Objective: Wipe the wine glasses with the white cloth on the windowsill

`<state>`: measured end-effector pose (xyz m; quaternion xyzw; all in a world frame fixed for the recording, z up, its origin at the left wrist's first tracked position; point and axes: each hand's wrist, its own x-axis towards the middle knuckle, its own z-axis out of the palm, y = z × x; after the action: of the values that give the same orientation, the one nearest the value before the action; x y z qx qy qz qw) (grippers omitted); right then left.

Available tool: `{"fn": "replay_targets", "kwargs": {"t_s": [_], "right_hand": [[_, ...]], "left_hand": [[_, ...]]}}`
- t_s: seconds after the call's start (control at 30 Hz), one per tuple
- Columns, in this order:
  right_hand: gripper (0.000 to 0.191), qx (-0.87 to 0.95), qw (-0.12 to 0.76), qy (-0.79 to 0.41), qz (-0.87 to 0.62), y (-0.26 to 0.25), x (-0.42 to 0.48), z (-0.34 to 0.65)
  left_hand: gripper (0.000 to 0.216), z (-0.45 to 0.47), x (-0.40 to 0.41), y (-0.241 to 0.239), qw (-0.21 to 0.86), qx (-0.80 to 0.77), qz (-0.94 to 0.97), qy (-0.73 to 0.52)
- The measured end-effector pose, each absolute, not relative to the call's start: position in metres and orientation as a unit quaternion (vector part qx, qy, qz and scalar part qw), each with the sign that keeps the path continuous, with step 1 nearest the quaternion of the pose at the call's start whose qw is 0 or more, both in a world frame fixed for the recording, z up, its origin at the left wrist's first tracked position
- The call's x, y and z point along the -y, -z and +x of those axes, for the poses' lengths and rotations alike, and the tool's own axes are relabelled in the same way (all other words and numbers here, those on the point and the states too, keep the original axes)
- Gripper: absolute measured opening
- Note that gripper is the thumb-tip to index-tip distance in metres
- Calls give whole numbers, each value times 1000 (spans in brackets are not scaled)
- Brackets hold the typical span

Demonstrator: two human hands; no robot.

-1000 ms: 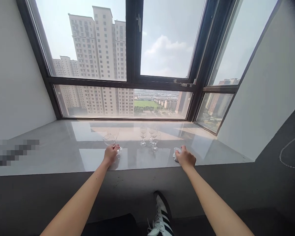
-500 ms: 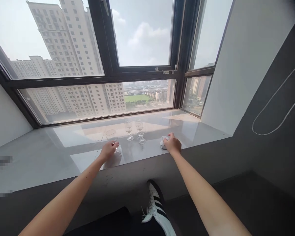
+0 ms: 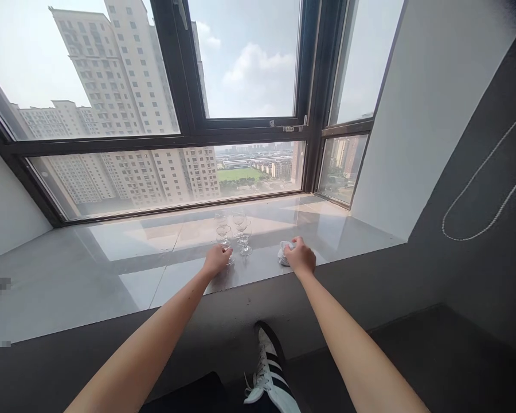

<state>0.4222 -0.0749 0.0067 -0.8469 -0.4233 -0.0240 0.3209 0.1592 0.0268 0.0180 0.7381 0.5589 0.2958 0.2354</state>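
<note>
My left hand (image 3: 217, 260) is closed around a clear stemmed glass (image 3: 224, 232) near the sill's front edge. Just behind and beside it stand several similar glasses, among them a rear one (image 3: 239, 222) and a nearer one (image 3: 245, 248) to the right. They overlap, so the exact gaps between them are hard to make out. Farther right, my right hand (image 3: 301, 256) grips a crumpled white cloth (image 3: 283, 256) at the sill's surface. The fingers partly cover the cloth.
The glossy grey windowsill (image 3: 146, 261) ends in a front edge above a low wall. Dark-framed windows (image 3: 249, 137) rise behind it. A beaded blind cord (image 3: 468, 237) hangs at right. Below the sill is a white shoe with black stripes (image 3: 269, 367).
My left hand has carried its glass to the right, close to the standing glasses. My right hand stays on the cloth in nearly the same place.
</note>
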Motion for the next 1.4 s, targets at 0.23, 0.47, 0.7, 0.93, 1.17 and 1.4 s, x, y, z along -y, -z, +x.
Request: {"fn": "replay_targets", "kwargs": {"t_s": [0.23,0.47,0.7,0.93,1.17,1.4], "right_hand": [[33,429,332,31,-839,-4,75,423],[32,429,322,15,-844,-6,76,422],[31,428,320,14,-845,-5,75,422],[29,434,324,27,-840,-3,74,423],[27,431,331,27,-839,0,72,425],[29,431,324,24,-842,-1,72,423]], "left_hand": [[15,161,-36,-22,237,-526,774,-262],[39,139,-41,-21,178,-561,784,-198],[31,98,-42,-34,146,-515,833,-138],[25,84,-65,-52,112,-588,769,-223],[38,109,-92,-45,212,-534,767,-285],[34,122,-98,-25,198,-547,773,-253]]}}
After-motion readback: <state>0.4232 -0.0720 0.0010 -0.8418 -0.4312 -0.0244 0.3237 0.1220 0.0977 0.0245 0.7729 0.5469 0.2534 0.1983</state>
